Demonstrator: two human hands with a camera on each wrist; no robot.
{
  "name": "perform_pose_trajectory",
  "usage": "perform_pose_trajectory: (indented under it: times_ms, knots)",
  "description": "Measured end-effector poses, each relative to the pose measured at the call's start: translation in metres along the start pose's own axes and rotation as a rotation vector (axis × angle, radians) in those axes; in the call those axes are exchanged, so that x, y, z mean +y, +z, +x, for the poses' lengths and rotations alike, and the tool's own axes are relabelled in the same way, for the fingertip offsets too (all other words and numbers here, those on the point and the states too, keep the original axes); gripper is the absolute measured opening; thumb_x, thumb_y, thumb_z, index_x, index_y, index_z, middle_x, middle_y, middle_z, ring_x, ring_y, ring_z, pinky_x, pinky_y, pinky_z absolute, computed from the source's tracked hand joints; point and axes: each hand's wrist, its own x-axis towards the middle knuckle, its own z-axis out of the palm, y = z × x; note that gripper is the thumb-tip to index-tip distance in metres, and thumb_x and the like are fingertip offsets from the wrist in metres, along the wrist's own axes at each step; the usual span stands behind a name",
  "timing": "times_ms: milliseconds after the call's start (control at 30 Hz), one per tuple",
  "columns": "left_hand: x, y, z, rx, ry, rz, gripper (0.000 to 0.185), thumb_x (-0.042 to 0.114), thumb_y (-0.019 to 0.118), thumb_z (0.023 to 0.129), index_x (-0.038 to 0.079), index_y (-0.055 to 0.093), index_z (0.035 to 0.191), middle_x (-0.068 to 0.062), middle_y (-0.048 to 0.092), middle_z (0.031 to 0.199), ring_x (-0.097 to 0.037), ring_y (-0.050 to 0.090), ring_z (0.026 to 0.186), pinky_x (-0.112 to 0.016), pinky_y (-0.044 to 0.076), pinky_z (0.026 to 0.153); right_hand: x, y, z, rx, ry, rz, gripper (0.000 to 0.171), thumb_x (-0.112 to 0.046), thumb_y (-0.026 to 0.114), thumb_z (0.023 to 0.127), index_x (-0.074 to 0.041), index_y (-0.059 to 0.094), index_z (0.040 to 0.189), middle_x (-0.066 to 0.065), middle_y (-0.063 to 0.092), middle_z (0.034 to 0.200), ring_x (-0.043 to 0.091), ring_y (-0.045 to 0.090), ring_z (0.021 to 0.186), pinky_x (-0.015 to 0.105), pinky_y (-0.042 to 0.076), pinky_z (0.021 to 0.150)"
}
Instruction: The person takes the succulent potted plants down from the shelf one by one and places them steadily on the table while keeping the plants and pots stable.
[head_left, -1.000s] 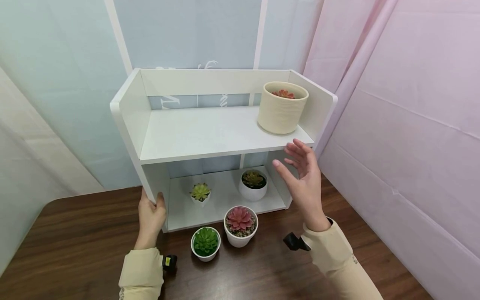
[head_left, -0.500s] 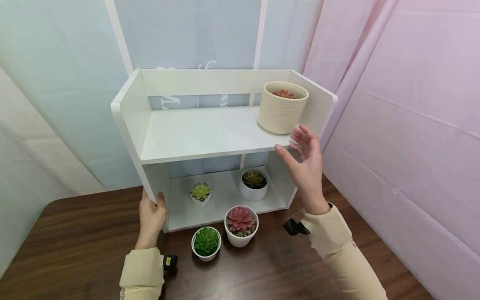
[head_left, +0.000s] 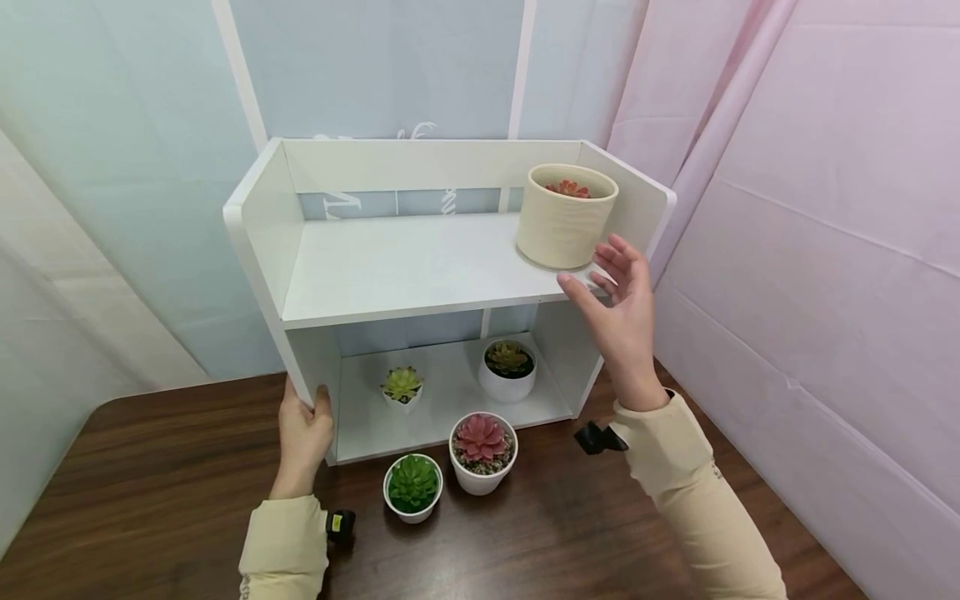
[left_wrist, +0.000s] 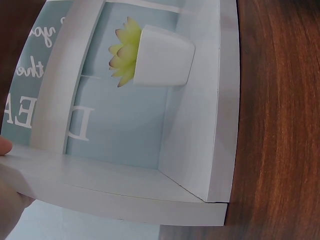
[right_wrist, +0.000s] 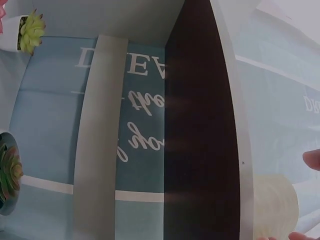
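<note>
The cream pot (head_left: 566, 218) with a small red plant in it stands on the top board of the white shelf (head_left: 405, 267), far over at the right end, close to the front edge. The right hand (head_left: 621, 312) is up beside it, fingers spread and a little bent, with nothing in it; the fingertips are just beside the bottom of the pot, and I cannot tell if they touch it. The left hand (head_left: 302, 432) holds the front edge of the shelf's left wall down low, with the thumb wrapped around the edge. In the bottom part of the shelf stand a small white pot with a yellow-green plant (head_left: 401, 388) and a round white pot with a dark plant (head_left: 507, 369). On the dark wood counter (head_left: 150, 500), just in front of the shelf, stand a white pot with a pink plant (head_left: 482, 452) and a white pot with a green plant (head_left: 411, 487), close together. I think the cream pot could tip or slide off the front, because it sits so near the edge; a bump from the open fingers might do it. If it fell, it could land on the pots below. A hard tug by the left hand might also shake the shelf and wobble the pot.
</note>
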Motion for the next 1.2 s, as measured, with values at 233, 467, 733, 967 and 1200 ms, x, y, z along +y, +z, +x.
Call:
perform_pose_trajectory:
  times_ms: [233, 467, 733, 967, 1200]
  knots:
    - [0.000, 0.000, 0.000, 0.003, 0.002, 0.019, 0.050, -0.006, 0.041, 0.095, -0.001, 0.032, 0.144, -0.028, 0.043, 0.140, -0.044, 0.037, 0.132, -0.066, 0.031, 0.102, -0.002, 0.000, 0.008, -0.007, 0.041, -0.081, 0.080, -0.015, 0.079, 0.076, -0.010, 0.035, 0.142, 0.010, 0.045, 0.137, 0.017, 0.044, 0.129, 0.034, 0.036, 0.106]
    - [0.000, 0.000, 0.000, 0.000, -0.001, 0.023, 0.051, -0.005, 0.041, 0.095, -0.001, 0.031, 0.145, -0.029, 0.042, 0.141, -0.046, 0.036, 0.133, -0.067, 0.030, 0.102, -0.005, 0.001, 0.017, -0.011, 0.104, -0.161, 0.094, -0.025, 0.082, 0.073, -0.016, 0.027, 0.148, 0.010, 0.037, 0.145, 0.017, 0.037, 0.134, 0.032, 0.033, 0.110]
    - [-0.001, 0.000, 0.001, 0.007, 0.014, 0.022, 0.050, -0.006, 0.041, 0.095, -0.002, 0.032, 0.144, -0.029, 0.043, 0.140, -0.046, 0.036, 0.133, -0.067, 0.030, 0.102, -0.005, 0.005, 0.032, -0.014, 0.104, -0.248, 0.103, -0.030, 0.083, 0.072, -0.012, 0.018, 0.151, 0.012, 0.033, 0.146, 0.019, 0.036, 0.136, 0.031, 0.032, 0.111]
    - [-0.002, 0.000, 0.003, 0.007, -0.001, 0.031, 0.050, -0.004, 0.040, 0.095, -0.001, 0.031, 0.145, -0.027, 0.041, 0.143, -0.042, 0.035, 0.134, -0.065, 0.030, 0.104, -0.006, 0.014, 0.047, -0.008, 0.091, -0.231, 0.107, -0.033, 0.084, 0.070, -0.012, 0.016, 0.151, 0.011, 0.036, 0.143, 0.015, 0.037, 0.133, 0.026, 0.031, 0.111]
    - [0.001, -0.002, -0.001, -0.007, -0.039, 0.050, 0.051, -0.002, 0.039, 0.097, 0.001, 0.028, 0.147, -0.027, 0.041, 0.143, -0.043, 0.036, 0.133, -0.066, 0.032, 0.102, 0.001, 0.021, 0.057, 0.021, 0.067, -0.271, 0.106, -0.034, 0.086, 0.067, -0.013, 0.021, 0.148, 0.004, 0.040, 0.142, 0.011, 0.040, 0.127, 0.024, 0.031, 0.108]
